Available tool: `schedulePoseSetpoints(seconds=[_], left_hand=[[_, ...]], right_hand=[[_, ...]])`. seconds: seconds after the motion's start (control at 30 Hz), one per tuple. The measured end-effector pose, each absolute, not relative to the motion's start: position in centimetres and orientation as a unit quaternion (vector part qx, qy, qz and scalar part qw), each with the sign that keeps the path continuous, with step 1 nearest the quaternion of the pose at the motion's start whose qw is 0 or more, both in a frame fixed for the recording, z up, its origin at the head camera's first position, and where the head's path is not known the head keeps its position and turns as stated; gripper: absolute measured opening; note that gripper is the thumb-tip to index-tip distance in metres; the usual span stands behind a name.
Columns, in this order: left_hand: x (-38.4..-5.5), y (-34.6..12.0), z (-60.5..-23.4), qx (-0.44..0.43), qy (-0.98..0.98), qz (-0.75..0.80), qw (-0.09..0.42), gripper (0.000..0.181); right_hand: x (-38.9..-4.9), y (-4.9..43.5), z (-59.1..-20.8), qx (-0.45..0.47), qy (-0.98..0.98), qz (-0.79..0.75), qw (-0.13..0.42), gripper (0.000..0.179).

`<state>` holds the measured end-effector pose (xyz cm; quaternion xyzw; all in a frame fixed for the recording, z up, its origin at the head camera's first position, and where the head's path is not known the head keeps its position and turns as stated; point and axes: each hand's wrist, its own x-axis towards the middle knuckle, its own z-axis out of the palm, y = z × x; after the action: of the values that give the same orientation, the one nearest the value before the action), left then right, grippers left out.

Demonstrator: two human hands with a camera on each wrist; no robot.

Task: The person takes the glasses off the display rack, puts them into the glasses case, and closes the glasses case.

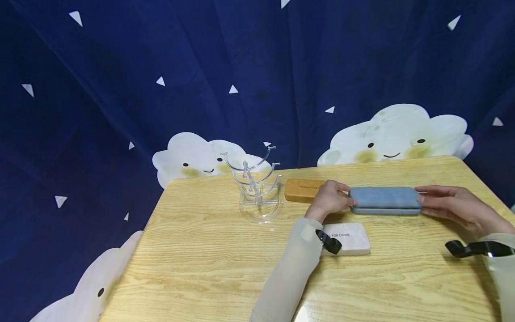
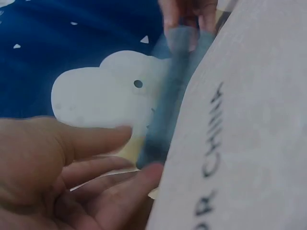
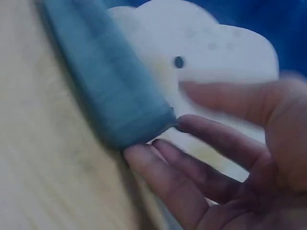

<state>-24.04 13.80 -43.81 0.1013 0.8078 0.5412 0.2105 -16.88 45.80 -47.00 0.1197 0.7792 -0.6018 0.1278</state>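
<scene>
A long blue glasses case point(image 1: 385, 199) lies between my two hands at the right of the table, a dark seam running along its front. My left hand point(image 1: 331, 198) is at its left end. In the left wrist view, that hand's fingers point(image 2: 139, 189) reach the near end of the case while the thumb stands apart from it. At the opposite end, my right hand point(image 1: 462, 205) touches the case. Its fingertips point(image 3: 136, 153) meet the corner in the right wrist view, with the thumb lifted away. Both wrist views are blurred around the case.
Below my left wrist sits a white case point(image 1: 354, 239) lettered "FOR CHINA", partly covered by the sleeve. An orange case point(image 1: 301, 191) is behind the left hand. Left of it stands a clear plastic stand point(image 1: 261, 218) with three curved arms. A dark blue curtain point(image 1: 257, 58) hangs behind the table.
</scene>
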Motion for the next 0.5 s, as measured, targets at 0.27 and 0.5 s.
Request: schedulePoseSetpoints(seconds=[0.27, 0.5], left_hand=[[-24.2, 13.5, -44.0, 0.113, 0.823, 0.518, 0.203, 0.040], [-24.4, 13.4, -43.9, 0.135, 0.813, 0.516, 0.235, 0.057]], right_hand=[[-16.8, 44.6, -46.8, 0.099, 0.887, -0.444, 0.080, 0.078], [-16.9, 44.3, -47.1, 0.119, 0.888, -0.441, 0.059, 0.077]])
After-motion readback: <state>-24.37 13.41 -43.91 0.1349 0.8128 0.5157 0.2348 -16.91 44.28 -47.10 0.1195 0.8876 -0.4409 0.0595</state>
